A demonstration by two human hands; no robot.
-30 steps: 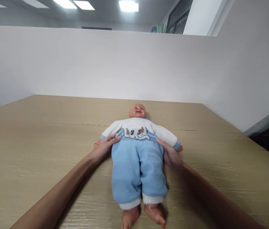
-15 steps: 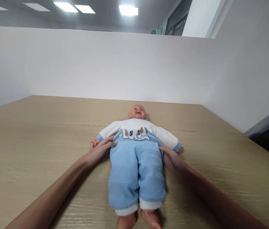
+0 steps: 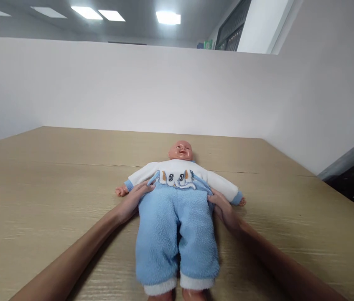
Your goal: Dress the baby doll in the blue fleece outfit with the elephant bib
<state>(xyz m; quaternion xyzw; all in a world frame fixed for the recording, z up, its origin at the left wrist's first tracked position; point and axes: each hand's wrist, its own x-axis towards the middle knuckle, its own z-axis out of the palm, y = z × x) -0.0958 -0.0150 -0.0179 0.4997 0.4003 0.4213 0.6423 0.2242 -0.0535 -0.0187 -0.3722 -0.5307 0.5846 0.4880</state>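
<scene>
Doll point(image 3: 178, 211): here it is, flat on its back in the middle of the surface point(image 3: 70, 179), head point(image 3: 180, 150) toward the white wall point(image 3: 164, 90), ankles at the near side, feet cut off by the bottom of the view.
Left hand point(image 3: 132, 201): in against one side of the doll's waist, fingers lying at the edge of the blue trousers point(image 3: 161, 228); contact, yes, but whether they pinch the cloth I cannot tell.
Right hand point(image 3: 226, 207): matching it on the other side, fingers bent at the trousers' edge; some are out of sight, so no call on a firm grip.
Shirt point(image 3: 223, 182): white, both sleeves on, arms spread wide, blue cuffs sitting at the wrists.
Bib point(image 3: 176, 179): stitched eyes facing up, lying over the shirt front, blue edges slanting from its corners toward both hands.
Done, by the look of it: arms sleeved, both legs covered down to the white hems, trousers up at the waist.
Left, as I judge it: the bib's lower trim looks wavy and the sides are in hand, so the clothes hardly seem settled; beyond that, too hard to call.
</scene>
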